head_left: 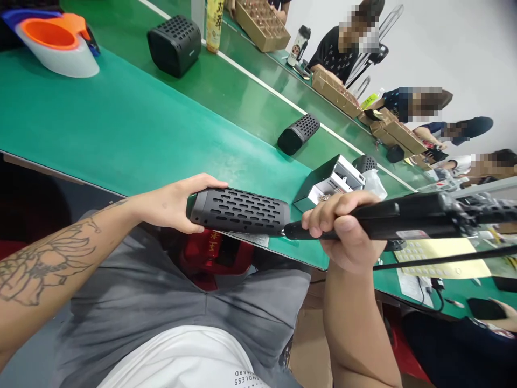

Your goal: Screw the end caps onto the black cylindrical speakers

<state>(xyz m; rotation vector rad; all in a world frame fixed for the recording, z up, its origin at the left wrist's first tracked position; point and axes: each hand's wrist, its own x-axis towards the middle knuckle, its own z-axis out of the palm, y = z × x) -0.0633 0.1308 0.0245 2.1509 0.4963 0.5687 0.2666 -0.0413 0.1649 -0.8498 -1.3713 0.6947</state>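
Observation:
My left hand (181, 205) grips the far left end of a black speaker housing (246, 210) with rows of slots, lying on its side at the table's front edge. In my right hand (349, 226) is a black electric screwdriver (404, 215), held level with its tip against the right end of the housing. The fingers wrap round its narrow front part. Whether a screw sits at the tip is too small to tell. Just behind the right hand stands an open box (329, 180) with small parts in it.
More black housings (174, 46) (299, 133) stand on the green table (121, 118). An orange and white tape dispenser-like holder (56, 46) is at the far left. A yellow sheet (440, 257) lies at the right. Several people sit across the line behind cardboard boxes (262, 24).

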